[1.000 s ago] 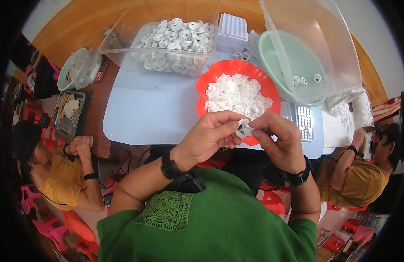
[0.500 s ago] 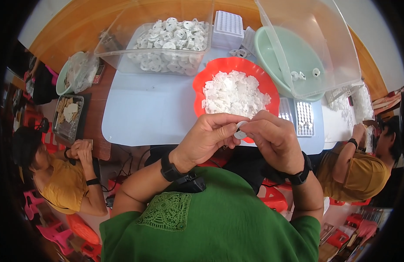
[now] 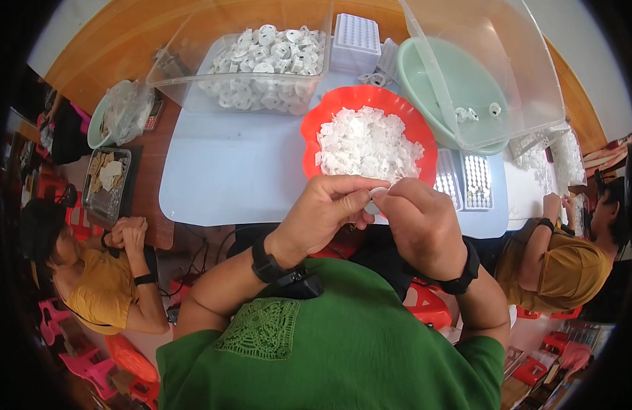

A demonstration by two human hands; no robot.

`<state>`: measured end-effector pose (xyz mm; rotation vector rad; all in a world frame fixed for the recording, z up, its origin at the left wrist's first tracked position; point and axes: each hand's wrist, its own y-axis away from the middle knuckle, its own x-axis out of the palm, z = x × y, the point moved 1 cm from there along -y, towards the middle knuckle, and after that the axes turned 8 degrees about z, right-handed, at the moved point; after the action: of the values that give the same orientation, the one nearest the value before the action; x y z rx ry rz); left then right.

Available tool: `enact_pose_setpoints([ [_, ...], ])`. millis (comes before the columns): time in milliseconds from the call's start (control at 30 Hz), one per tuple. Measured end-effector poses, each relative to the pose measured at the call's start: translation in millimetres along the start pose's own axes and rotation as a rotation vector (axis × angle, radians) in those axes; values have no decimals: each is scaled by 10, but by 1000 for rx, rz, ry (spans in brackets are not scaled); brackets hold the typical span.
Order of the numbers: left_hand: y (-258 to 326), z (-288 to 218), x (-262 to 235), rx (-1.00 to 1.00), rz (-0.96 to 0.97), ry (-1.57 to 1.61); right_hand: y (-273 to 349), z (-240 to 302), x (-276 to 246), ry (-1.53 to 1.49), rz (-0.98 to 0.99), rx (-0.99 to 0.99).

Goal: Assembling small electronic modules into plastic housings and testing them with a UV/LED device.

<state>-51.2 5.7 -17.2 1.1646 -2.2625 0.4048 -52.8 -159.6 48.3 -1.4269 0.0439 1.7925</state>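
Observation:
Just in front of the red scalloped bowl [image 3: 314, 147], my left hand [image 3: 322, 208] pinches a small white round plastic part [image 3: 377, 197] between thumb and fingers. My right hand [image 3: 425, 222] is closed against the same part from the right, its fingertips pressed on it. Whether a smaller piece sits between those right fingers is hidden. A heap of small flat white plastic pieces [image 3: 367, 147] fills the bowl. Behind it to the left, a clear plastic bin [image 3: 183, 80] holds many white round parts [image 3: 268, 58].
A pale green basin [image 3: 422, 75] with a few white parts stands back right, a clear container [image 3: 514, 61] leaning over it. Trays of small round pieces [image 3: 478, 181] lie right of the bowl. A white holed block [image 3: 357, 37] stands behind. One person [image 3: 104, 294] sits left, another [image 3: 555, 266] right.
My right hand has turned over the white round part, its knuckles now higher and its wrist slightly left. My left hand stays almost in place, still pinching the part.

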Motion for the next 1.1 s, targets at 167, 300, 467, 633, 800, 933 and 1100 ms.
enact_pose_setpoints([
  [167,13,-52,24,11,-7,-36,8,3,-27,-110,19,144],
  [300,9,-109,63,18,15,-89,73,44,-30,-308,-54,529],
  [467,24,-79,90,70,18,-146,188,25,166,-325,-199,409],
  [633,46,-79,154,223,-33,-377,224,18,220,-352,-272,337],
  [800,73,-83,194,360,-72,-661,204,71,229,-312,-291,282],
  [933,99,-76,174,396,-82,-710,179,123,242,-264,-304,265],
  [1100,106,-69,203,435,-111,-738,201,131,300,-322,-369,237],
])
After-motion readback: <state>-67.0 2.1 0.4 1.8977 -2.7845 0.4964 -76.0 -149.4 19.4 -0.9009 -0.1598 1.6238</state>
